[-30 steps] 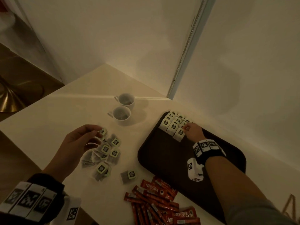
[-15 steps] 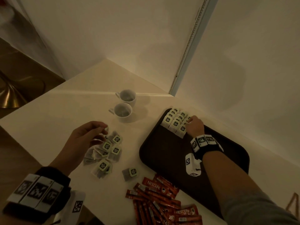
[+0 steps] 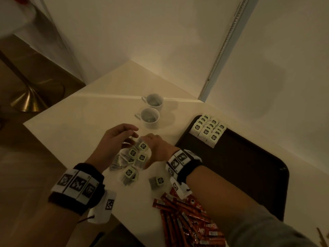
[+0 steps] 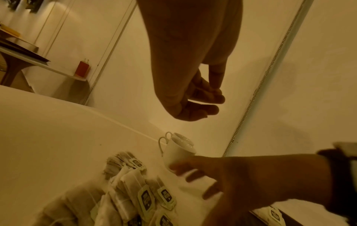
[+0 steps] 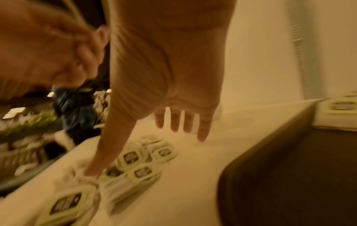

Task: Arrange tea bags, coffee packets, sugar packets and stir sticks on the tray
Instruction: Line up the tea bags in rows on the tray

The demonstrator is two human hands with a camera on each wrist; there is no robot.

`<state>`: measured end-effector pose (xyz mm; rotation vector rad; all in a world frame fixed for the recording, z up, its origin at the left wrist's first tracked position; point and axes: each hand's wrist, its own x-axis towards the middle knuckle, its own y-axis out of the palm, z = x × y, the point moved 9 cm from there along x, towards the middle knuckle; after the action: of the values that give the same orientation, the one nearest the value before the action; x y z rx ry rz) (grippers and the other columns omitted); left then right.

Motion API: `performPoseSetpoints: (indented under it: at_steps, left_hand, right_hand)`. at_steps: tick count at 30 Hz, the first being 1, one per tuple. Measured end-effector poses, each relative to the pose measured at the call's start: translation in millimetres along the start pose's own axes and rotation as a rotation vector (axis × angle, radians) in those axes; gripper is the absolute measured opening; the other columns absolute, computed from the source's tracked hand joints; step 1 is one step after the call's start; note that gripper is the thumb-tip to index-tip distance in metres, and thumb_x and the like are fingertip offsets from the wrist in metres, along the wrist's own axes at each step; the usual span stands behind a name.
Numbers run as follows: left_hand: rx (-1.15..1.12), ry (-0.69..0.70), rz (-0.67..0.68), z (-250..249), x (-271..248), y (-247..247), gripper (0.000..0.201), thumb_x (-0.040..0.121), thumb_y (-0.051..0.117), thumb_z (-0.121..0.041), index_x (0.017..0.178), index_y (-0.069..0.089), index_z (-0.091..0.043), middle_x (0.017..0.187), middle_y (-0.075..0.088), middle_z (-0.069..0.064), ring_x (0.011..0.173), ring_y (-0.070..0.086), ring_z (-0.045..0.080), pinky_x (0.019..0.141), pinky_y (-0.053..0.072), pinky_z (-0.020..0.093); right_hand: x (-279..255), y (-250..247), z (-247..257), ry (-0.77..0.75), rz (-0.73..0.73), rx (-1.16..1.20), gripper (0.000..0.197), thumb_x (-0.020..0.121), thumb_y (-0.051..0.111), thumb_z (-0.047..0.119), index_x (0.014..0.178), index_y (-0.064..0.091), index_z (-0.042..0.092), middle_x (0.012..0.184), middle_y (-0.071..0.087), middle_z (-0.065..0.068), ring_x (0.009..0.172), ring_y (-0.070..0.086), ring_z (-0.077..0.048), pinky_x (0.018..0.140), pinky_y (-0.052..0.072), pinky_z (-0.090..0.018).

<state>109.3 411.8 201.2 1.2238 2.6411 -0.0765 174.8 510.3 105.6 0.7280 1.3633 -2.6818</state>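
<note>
head | we've both hands over loose tea bags [image 3: 137, 154] on desk [image 3: 80, 125] | left hand [image 3: 114, 139] fingers slack, empty | right hand [image 3: 156, 148] fingers spread, thumb on pile | risk: tangled strings drag extra bags, knock cups [image 3: 150, 117]

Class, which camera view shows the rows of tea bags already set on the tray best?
The head view: the tea bags on the tray show whole, in rows. The right wrist view shows a blurred edge of them; the left wrist view shows one tag.

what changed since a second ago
The right hand left the tea bags on the tray and crossed left to the loose tea bag pile on the table, fingers spread, holding nothing. The left hand stayed over the pile. Tray, cups and coffee packets are unmoved.
</note>
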Motion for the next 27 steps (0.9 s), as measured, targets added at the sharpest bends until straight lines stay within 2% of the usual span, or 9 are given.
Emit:
performPoseSetpoints:
  at_steps: [2,5,9,12,14,17,20,24,27]
  left_hand:
    - [0.013,-0.018,0.003,1,1,-1,0.024,0.096,0.044,0.000,0.089,0.065,-0.010,0.072,0.066,-0.002,0.062,0.058,0.011,0.061,0.049,0.020]
    - [0.026,-0.034,0.002,-1,2,-5,0.023,0.096,0.045,-0.002,0.089,0.065,-0.011,0.075,0.065,0.000,0.065,0.058,0.014,0.061,0.048,0.020]
    - [0.024,-0.029,-0.006,-7,5,-13,0.021,0.096,0.046,-0.003,0.092,0.065,-0.010,0.080,0.064,0.004,0.066,0.058,0.015,0.061,0.047,0.021]
    - [0.017,-0.013,-0.006,-12,9,-17,0.021,0.096,0.046,-0.003,0.093,0.065,-0.010,0.078,0.065,0.002,0.064,0.059,0.013,0.063,0.045,0.024]
    - [0.015,-0.009,-0.005,-12,9,-18,0.021,0.096,0.046,-0.003,0.093,0.065,-0.010,0.077,0.066,0.000,0.064,0.059,0.013,0.063,0.044,0.025]
    - [0.013,-0.011,0.003,-10,9,-18,0.021,0.096,0.045,-0.003,0.092,0.065,-0.010,0.077,0.065,0.000,0.064,0.059,0.012,0.063,0.045,0.024]
    - [0.007,-0.011,0.005,-9,8,-18,0.022,0.096,0.046,-0.003,0.092,0.065,-0.010,0.078,0.065,0.002,0.063,0.059,0.012,0.063,0.045,0.024]
    - [-0.001,-0.005,0.002,-10,5,-22,0.022,0.096,0.045,-0.003,0.092,0.065,-0.011,0.081,0.064,0.004,0.064,0.059,0.012,0.062,0.046,0.022]
    - [-0.012,-0.006,-0.005,-10,3,-25,0.023,0.096,0.045,-0.003,0.091,0.066,-0.012,0.081,0.065,0.004,0.064,0.059,0.012,0.061,0.046,0.021]
  right_hand:
    - [16,4,8,0.052,-0.051,-0.053,0.110,0.059,0.081,0.055,0.145,0.024,0.018,0.145,0.027,-0.007,0.130,0.027,-0.029,0.106,0.035,-0.048]
    - [30,6,7,0.223,-0.098,-0.093,0.105,0.064,0.070,0.067,0.141,0.023,0.014,0.143,0.027,-0.013,0.131,0.026,-0.035,0.101,0.037,-0.052]
    - [34,19,11,0.377,-0.141,-0.020,0.086,0.070,0.074,0.054,0.131,0.029,0.012,0.134,0.033,-0.013,0.125,0.033,-0.033,0.094,0.040,-0.048]
    - [33,24,14,0.451,-0.171,0.084,0.084,0.071,0.075,0.049,0.131,0.029,0.011,0.135,0.033,-0.012,0.125,0.034,-0.031,0.095,0.040,-0.047]
    - [32,24,15,0.470,-0.199,0.119,0.089,0.069,0.075,0.053,0.131,0.029,0.010,0.136,0.030,-0.012,0.127,0.031,-0.032,0.096,0.039,-0.047]
    - [31,24,20,0.496,-0.256,0.084,0.082,0.071,0.074,0.051,0.128,0.031,0.010,0.133,0.035,-0.012,0.123,0.036,-0.029,0.093,0.042,-0.044]
    - [32,32,22,0.509,-0.194,0.134,0.075,0.078,0.071,0.045,0.131,0.031,0.010,0.136,0.034,-0.012,0.126,0.034,-0.030,0.097,0.039,-0.044]
    - [35,31,26,0.423,-0.112,0.087,0.063,0.084,0.064,0.042,0.133,0.038,0.013,0.138,0.029,-0.015,0.127,0.030,-0.034,0.102,0.036,-0.044]
    - [41,26,30,0.303,-0.083,0.064,0.054,0.085,0.065,0.035,0.129,0.046,0.009,0.130,0.047,-0.014,0.122,0.042,-0.032,0.098,0.037,-0.038]
